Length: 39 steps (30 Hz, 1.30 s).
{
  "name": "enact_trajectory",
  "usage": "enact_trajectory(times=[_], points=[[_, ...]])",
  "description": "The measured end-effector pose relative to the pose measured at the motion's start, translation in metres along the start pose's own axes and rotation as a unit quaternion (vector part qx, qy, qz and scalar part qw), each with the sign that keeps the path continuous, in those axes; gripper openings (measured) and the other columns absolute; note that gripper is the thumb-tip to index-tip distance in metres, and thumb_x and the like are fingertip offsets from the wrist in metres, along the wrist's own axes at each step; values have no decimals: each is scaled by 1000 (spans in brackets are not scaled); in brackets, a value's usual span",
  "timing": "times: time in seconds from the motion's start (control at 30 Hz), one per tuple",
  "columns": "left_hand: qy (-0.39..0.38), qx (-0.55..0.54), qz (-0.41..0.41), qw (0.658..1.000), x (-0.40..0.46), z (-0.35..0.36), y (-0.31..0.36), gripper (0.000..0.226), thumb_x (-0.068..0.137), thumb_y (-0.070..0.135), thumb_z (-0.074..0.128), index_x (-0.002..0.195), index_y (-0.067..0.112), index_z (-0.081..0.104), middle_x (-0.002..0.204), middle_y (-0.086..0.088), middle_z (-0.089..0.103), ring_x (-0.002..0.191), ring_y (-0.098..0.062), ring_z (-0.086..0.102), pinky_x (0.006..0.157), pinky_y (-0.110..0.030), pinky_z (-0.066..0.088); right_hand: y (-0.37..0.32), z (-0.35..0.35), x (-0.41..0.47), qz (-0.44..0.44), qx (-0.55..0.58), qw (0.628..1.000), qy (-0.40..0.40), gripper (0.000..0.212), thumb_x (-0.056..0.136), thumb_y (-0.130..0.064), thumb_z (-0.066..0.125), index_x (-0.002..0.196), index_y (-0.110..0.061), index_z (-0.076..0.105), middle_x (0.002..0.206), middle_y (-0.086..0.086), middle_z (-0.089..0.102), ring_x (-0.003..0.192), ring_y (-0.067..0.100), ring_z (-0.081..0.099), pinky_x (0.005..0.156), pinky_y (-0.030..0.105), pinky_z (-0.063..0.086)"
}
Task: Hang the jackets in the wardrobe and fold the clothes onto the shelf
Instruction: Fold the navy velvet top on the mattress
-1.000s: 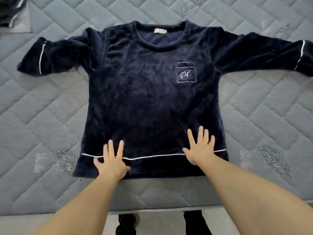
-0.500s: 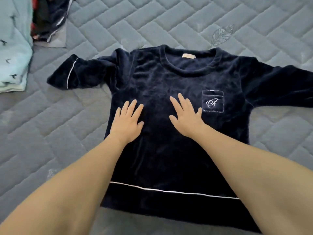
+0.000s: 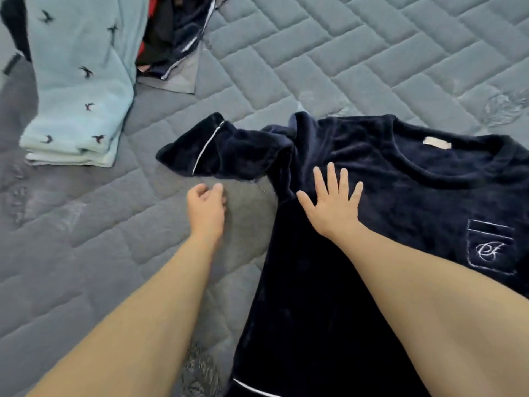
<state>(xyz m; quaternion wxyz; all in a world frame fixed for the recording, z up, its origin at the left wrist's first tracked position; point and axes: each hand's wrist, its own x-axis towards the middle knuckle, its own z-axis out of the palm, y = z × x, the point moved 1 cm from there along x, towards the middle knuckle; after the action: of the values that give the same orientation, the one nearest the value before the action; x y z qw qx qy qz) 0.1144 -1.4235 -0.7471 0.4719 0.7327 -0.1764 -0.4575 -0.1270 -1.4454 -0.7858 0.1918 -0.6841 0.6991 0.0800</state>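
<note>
Quilted grey mattress (image 3: 357,67) bears navy sweater (image 3: 400,196), folded mint garment (image 3: 80,81), dark clothes pile (image 3: 171,38).

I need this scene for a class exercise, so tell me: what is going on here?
A person is laying out a navy velvet top flat on a quilted grey mattress, apparently to fold it. The right hand presses flat with spread fingers near the top's shoulder. The left hand, fingers loosely curled and holding nothing, hovers over the mattress just below the sleeve, seemingly reaching for it. A folded pale blue garment and a dark heap of clothes lie further back.
</note>
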Motion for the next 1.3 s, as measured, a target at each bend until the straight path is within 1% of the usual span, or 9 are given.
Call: enact_trajectory(times=[0.2,0.33,0.47,0.77,0.9,1.0,1.07,1.17,1.3], points=[[44,-320,-180,929,56,41,41,40,91,25,70,127,19,54,114,-5,68,93,-24,70,81,-40,60,-22,18,30,39,-51,990,125,73,93,-65,2,156,-29,-8,164,5,-13,150,26,-15,117,60,-9],[188,-281,-105,935,90,6,85,58,92,24,59,147,23,39,129,1,55,93,-19,62,69,-29,53,-19,24,31,47,-48,989,131,71,95,-64,8,156,-31,-6,164,5,-10,150,26,-12,117,61,-6],[298,-178,-47,937,109,-51,119,56,94,27,54,147,24,34,140,-2,50,102,-20,58,87,-35,52,-21,18,30,58,-68,991,98,73,93,-67,5,156,-32,-9,163,7,-16,149,27,-17,116,61,-9],[153,-310,-246,905,109,-37,90,49,90,-7,31,119,15,65,103,-5,69,95,-21,66,92,-37,53,-20,21,32,56,-55,991,104,75,91,-61,16,157,-28,6,164,9,-6,151,31,-6,116,63,-3],[180,-132,-225,948,114,-50,125,40,99,13,35,133,14,55,133,-3,59,120,-21,57,100,-36,41,-22,19,31,59,-61,991,106,75,91,-60,15,157,-27,5,164,9,-7,150,30,-7,116,63,-3],[371,116,-24,921,112,-76,132,41,89,11,43,129,10,50,133,-8,50,118,-27,49,86,-21,29,-20,19,32,58,-59,991,107,74,92,-60,16,157,-26,9,164,10,-4,150,32,-4,116,64,0],[222,244,237,914,115,-67,142,46,75,4,39,117,9,55,118,-7,52,105,-25,45,82,-21,25,-20,20,31,61,-63,990,114,74,92,-59,17,157,-26,9,164,11,-2,150,32,-2,116,64,0],[-23,493,318,810,140,-39,137,62,73,3,43,133,15,51,129,-13,57,126,-34,42,108,-40,26,-20,22,32,58,-68,988,128,73,92,-59,17,157,-26,10,164,11,0,150,33,0,116,63,-1],[-155,772,245,566,149,-19,114,52,83,14,50,134,15,44,137,-12,49,140,-34,30,119,-60,-3,-16,28,35,52,-67,987,136,72,93,-59,19,157,-27,9,164,11,2,150,33,2,116,63,0]])
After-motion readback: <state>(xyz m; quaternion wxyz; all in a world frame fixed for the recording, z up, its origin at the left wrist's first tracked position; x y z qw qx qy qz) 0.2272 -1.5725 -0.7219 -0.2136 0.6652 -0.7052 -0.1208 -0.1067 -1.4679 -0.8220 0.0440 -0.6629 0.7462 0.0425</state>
